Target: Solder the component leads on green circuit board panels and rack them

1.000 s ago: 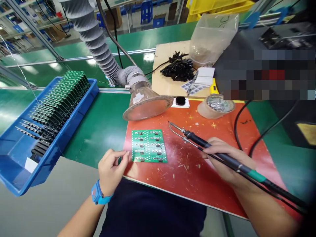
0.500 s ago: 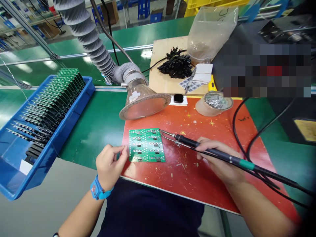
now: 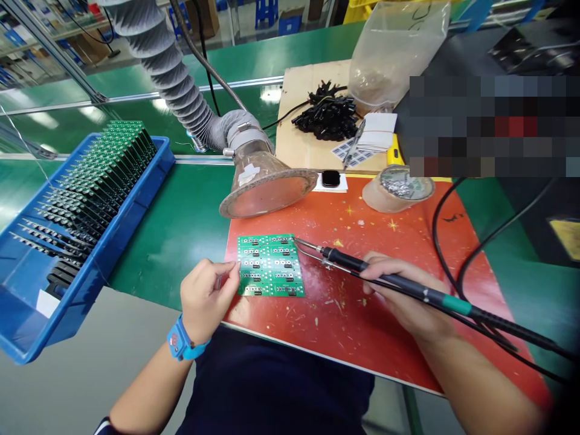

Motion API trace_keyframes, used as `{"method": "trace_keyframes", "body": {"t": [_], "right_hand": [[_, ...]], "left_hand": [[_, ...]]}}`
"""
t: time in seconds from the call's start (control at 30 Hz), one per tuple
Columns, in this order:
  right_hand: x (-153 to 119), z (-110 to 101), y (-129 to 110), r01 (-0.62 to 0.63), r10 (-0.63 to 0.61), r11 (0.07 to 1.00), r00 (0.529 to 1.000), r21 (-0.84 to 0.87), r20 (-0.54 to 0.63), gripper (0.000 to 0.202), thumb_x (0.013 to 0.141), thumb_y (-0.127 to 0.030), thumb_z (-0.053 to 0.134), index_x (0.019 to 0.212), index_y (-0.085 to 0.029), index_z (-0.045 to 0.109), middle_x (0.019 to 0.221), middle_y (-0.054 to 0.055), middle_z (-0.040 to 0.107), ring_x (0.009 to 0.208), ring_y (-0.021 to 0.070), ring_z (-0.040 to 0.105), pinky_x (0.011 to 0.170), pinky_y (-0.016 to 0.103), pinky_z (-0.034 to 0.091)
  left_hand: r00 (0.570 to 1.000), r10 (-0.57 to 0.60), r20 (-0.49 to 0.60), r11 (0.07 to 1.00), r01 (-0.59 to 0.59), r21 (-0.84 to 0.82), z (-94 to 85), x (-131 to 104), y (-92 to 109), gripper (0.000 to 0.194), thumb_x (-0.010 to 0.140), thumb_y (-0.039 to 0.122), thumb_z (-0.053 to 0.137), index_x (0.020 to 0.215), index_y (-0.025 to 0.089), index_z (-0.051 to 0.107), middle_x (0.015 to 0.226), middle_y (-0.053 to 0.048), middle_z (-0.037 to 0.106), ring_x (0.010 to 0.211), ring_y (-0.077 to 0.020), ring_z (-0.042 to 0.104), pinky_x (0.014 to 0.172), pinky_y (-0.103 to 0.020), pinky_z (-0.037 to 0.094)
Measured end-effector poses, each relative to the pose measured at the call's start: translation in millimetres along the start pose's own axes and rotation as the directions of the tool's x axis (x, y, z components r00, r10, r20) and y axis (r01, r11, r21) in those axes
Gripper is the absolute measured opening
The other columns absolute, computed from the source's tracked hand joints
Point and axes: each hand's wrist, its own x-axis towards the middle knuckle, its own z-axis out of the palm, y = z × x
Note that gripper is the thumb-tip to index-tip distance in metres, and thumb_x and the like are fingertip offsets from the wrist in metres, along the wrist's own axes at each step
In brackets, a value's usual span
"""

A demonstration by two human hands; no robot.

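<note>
A green circuit board [image 3: 270, 266] with rows of small parts lies flat on the red mat [image 3: 326, 338]. My left hand [image 3: 209, 296], a blue strap round its wrist, pinches at the board's left edge with thumb and forefinger. In my right hand [image 3: 403, 296] is a soldering iron [image 3: 394, 278], held like a pen. Its tip meets the board near the upper right corner. A thin metal tube runs under the iron and ends close to the tip.
A fume extractor hood [image 3: 267, 190] hangs just behind the board. At left, a blue bin [image 3: 136, 211] holds many upright boards. A roll-shaped container [image 3: 394, 193], a black watch-like object [image 3: 330, 178] and a pile of black parts [image 3: 328, 115] stand farther back. Cables [image 3: 437, 229] loop at right.
The view has shifted slightly. My left hand sits a touch closer to the board's left edge and a little higher. The iron's tip stays at the same corner.
</note>
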Motion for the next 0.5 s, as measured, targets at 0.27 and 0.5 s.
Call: {"method": "trace_keyframes", "body": {"t": [0.27, 0.5], "right_hand": [[-0.6, -2.6, -1.4, 0.057, -0.060, 0.998, 0.996, 0.039, 0.066, 0.007, 0.087, -0.023, 0.063, 0.091, -0.026, 0.068, 0.067, 0.000, 0.056, 0.061, 0.0158, 0.053, 0.055, 0.031, 0.040], [-5.9, -6.2, -1.6, 0.075, -0.075, 0.996, 0.997, 0.045, 0.007, 0.005, 0.085, -0.026, 0.066, 0.089, -0.025, 0.069, 0.067, 0.001, 0.056, 0.061, 0.0161, 0.052, 0.056, 0.033, 0.039]], "left_hand": [[0.999, 0.045, 0.012, 0.999, -0.046, 0.009, -2.4, 4.5, 0.9, 0.005, 0.085, 0.015, 0.069, 0.084, 0.017, 0.065, 0.057, 0.007, 0.046, 0.047, -0.0063, 0.038, 0.045, -0.021, 0.028], [0.998, 0.051, 0.032, 0.999, -0.050, -0.008, -10.4, -1.4, 6.5, 0.008, 0.083, 0.012, 0.070, 0.085, 0.016, 0.064, 0.060, 0.006, 0.052, 0.049, -0.0060, 0.040, 0.046, -0.021, 0.030]]}}
